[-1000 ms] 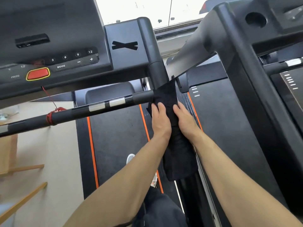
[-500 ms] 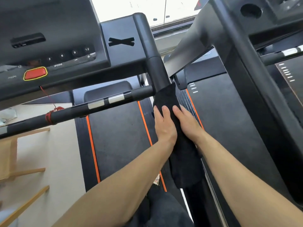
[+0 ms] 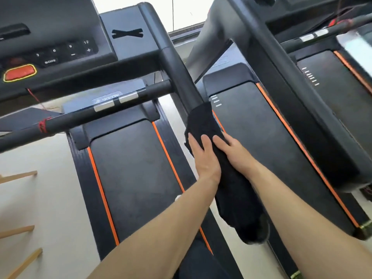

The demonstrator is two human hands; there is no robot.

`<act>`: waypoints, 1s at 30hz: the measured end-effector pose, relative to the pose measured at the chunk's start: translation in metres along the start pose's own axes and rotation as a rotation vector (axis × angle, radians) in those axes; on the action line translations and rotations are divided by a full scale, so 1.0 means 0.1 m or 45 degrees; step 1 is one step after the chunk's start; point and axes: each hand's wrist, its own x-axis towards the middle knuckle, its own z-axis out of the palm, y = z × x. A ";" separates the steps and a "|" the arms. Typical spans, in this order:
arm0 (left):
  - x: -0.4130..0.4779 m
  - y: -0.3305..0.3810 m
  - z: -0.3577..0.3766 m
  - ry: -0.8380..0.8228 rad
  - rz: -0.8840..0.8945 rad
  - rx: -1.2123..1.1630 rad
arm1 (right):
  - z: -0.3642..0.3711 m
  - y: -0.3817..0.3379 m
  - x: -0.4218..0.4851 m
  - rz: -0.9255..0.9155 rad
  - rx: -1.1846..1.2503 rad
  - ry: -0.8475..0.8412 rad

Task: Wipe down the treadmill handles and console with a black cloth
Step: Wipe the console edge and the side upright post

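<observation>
Pale floor [image 3: 50, 198] lower left of frame, light wooden slats [image 3: 18, 230] along left edge. Second treadmill [image 3: 281, 137] fills right side, orange-edged belt. Bright window [image 3: 181, 11] top centre. Red cord [image 3: 43, 125] knotted, left middle.

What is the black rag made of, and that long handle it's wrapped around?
The black cloth looks like soft matte fabric: it wrinkles and droops. The handle looks like smooth hard plastic or coated metal with a dull sheen; which one is unclear.

Single head-worn wide-angle view, looking forward and steeply down, close over both forearms, console [image 3: 60, 43] upper left of frame, treadmill belt [image 3: 138, 178] below, centre.
</observation>
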 end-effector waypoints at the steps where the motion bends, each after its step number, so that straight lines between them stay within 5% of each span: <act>1: -0.05 -0.07 -0.01 -0.015 -0.010 -0.002 | 0.00 0.06 -0.12 0.008 -0.050 0.003; 9: 0.68 0.33 -0.01 0.043 0.070 -0.127 | 0.19 -0.42 0.56 -0.084 -0.248 0.098; 15: 0.98 0.42 -0.03 -0.036 0.162 -0.240 | 0.16 -0.49 0.89 -0.116 0.024 -0.062; 25: -0.48 -0.62 0.08 0.039 0.124 -0.110 | -0.11 0.63 -0.52 -0.064 0.478 -0.201; 30: -1.19 -1.19 0.13 0.040 0.091 -0.188 | -0.12 1.11 -1.28 -0.152 0.533 -0.040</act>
